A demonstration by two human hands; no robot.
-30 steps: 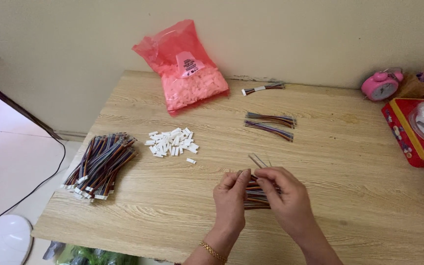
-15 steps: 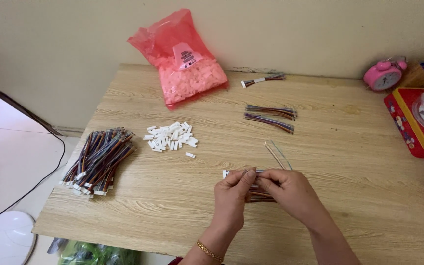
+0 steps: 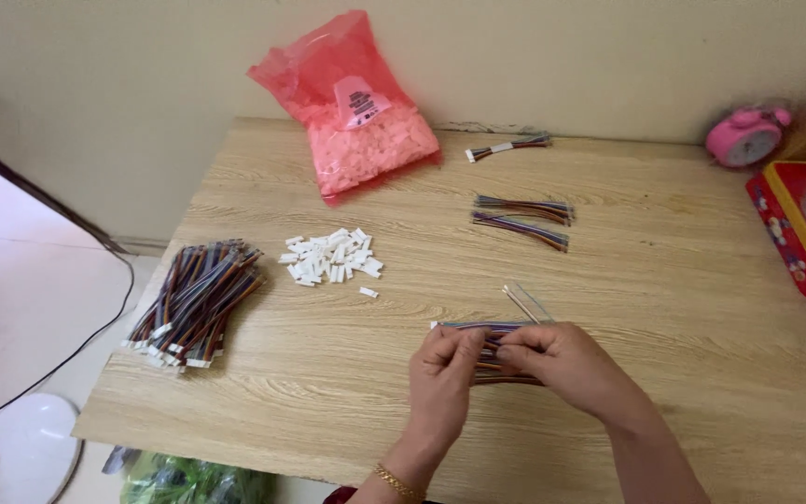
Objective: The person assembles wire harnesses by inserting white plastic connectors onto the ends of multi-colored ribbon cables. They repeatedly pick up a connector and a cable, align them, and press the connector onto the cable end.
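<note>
Both hands meet low over the wooden table (image 3: 664, 308), near its front edge. The left hand (image 3: 445, 378) and right hand (image 3: 566, 364) each pinch the same striped wire strip (image 3: 478, 327), which runs level between them, its white tip poking out just left of the left fingers. The fingertips are pressed together on the wire, left thumb on top. Under the hands lies a small wire bunch (image 3: 506, 373), partly hidden by the knuckles. 2 thin loose ends (image 3: 522, 302) stick up at a slant just behind the right hand. A gold bracelet (image 3: 396, 482) sits on the left wrist.

Further back, in the middle of the table, 2 short wire bundles (image 3: 522, 219) lie side by side, and 1 more small wire piece (image 3: 507, 147) lies near the wall. To the left is a heap of white connectors (image 3: 330, 257), with 1 stray connector (image 3: 368, 292) just in front of it. At the left edge lies a big stack of wires (image 3: 196, 303), white plugs facing the front. A pink bag (image 3: 352, 107) of small white pieces leans at the back. On the right stand a pink clock (image 3: 746, 135) and a red tin (image 3: 799, 229), well apart from the hands.
</note>
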